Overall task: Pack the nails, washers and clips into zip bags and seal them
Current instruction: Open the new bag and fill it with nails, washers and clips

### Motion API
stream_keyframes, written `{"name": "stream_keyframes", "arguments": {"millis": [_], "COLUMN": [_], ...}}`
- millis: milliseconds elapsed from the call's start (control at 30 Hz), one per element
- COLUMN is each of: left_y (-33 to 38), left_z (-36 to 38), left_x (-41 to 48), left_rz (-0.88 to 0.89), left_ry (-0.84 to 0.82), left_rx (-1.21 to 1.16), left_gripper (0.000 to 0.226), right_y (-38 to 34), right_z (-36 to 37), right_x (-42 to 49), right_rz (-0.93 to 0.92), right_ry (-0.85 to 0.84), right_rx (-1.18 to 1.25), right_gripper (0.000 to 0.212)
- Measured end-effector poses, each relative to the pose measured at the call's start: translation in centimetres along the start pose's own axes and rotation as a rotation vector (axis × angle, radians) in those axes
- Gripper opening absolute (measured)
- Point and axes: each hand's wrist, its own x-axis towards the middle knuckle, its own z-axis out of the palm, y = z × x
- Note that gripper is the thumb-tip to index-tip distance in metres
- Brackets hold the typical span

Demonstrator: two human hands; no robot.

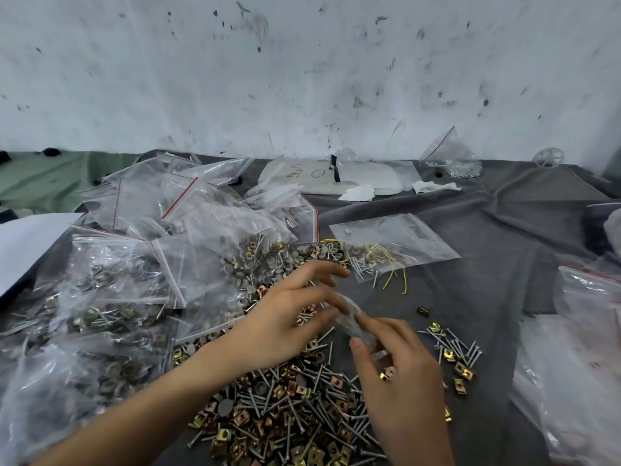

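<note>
Loose nails (265, 403) and brass-coloured clips (221, 436) lie heaped on the grey cloth (504, 237) right under the wrists, probably so that each handful is a short reach, with grey washers (268, 260) banked just beyond. Above this heap the left hand (285, 321) and right hand (403, 381) meet on a small zip bag (351, 314). Each pinches one end with lightly curled fingers, likely to spread its mouth, though blur hides whether anything is inside. One clip shows among the right hand's fingers. Filled bags (100, 307) of mixed nails, washers and clips pile up on the left, and empty bags (201, 203) are stacked behind them. Further back, a flat bag (403, 237) holds nails and yellow wire.
</note>
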Motion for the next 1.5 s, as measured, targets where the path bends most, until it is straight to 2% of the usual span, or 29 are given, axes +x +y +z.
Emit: {"name": "stream_keyframes", "arguments": {"millis": [67,133,167,233,300,333,467,667,733,767,833,900,967,1033,1200,1267,1333,1433,1467,1500], "left_y": [-1.4,-4.2,-5.9,-9.4,-12.0,-12.8,-14.0,-13.9,-12.8,-11.9,-9.3,-5.8,-2.7,-0.8,-0.2,-0.2,-0.8,-3.9,-5.6,-7.4], "left_z": [-0.5,-1.3,-1.8,-2.2,-2.1,-1.9,-1.6,-2.1,-2.2,-2.1,-1.9,-2.0,-1.7,-0.9,0.5,0.7,0.7,0.0,-0.4,-0.7], "left_x": [0.3,0.8,1.0,1.0,0.4,0.2,0.4,0.6,0.6,0.8,1.1,1.0,0.5,0.0,-0.1,-0.1,0.0,1.1,1.6,2.1], "left_rz": [-0.071,-0.208,-0.285,-0.417,-0.467,-0.465,-0.388,-0.364,-0.384,-0.389,-0.318,-0.191,-0.042,0.029,-0.043,-0.017,-0.003,-0.167,-0.253,-0.339], "left_ry": [0.165,0.266,0.232,-0.004,-0.245,-0.302,-0.341,-0.389,-0.331,-0.240,0.010,0.143,0.106,0.035,-0.017,-0.021,0.059,0.261,0.236,0.132], "left_rx": [-0.023,0.085,0.182,0.350,0.462,0.504,0.631,0.685,0.662,0.587,0.348,0.124,0.059,0.075,0.021,-0.015,-0.055,-0.038,0.040,0.150], "left_gripper": [0.013,0.017,0.020,0.022,0.023,0.023,0.012,0.014,0.015,0.015,0.009,0.005,0.009,0.013,0.011,0.014,0.017,0.018,0.014,0.017], "right_y": [0.0,0.1,0.1,0.0,-0.1,-0.1,-0.2,-0.2,-0.3,-0.2,-0.3,-0.3,-0.4,-0.4,-0.8,-0.7,-0.5,-0.4,-0.4,-0.4], "right_z": [-0.1,-0.2,-0.3,-0.3,-0.3,-0.3,-0.4,-0.8,-0.8,-0.8,-0.7,-0.5,-0.5,-0.3,0.0,-0.1,-0.2,-0.6,-0.7,-0.8], "right_x": [0.0,0.0,0.0,0.0,-0.1,-0.1,-0.1,-0.1,-0.1,-0.1,-0.1,-0.2,-0.2,-0.1,-0.2,-0.2,-0.2,-0.1,0.0,-0.1], "right_rz": [0.000,0.003,0.003,-0.001,0.000,0.000,0.005,0.010,0.010,0.011,0.012,0.006,0.001,-0.008,-0.031,-0.034,-0.029,-0.017,-0.022,-0.023], "right_ry": [0.015,0.022,0.020,0.011,0.001,-0.002,-0.006,-0.006,-0.010,-0.013,-0.015,-0.016,-0.018,-0.021,-0.040,-0.032,-0.015,0.014,0.018,0.018], "right_rx": [-0.006,-0.007,-0.007,-0.008,-0.010,-0.011,0.005,-0.009,-0.008,-0.005,-0.004,-0.004,0.000,0.007,0.000,-0.008,-0.006,-0.017,-0.027,-0.034], "right_gripper": [0.029,0.029,0.029,0.028,0.028,0.027,0.027,0.027,0.027,0.027,0.027,0.027,0.028,0.028,0.028,0.027,0.028,0.027,0.027,0.027]}}
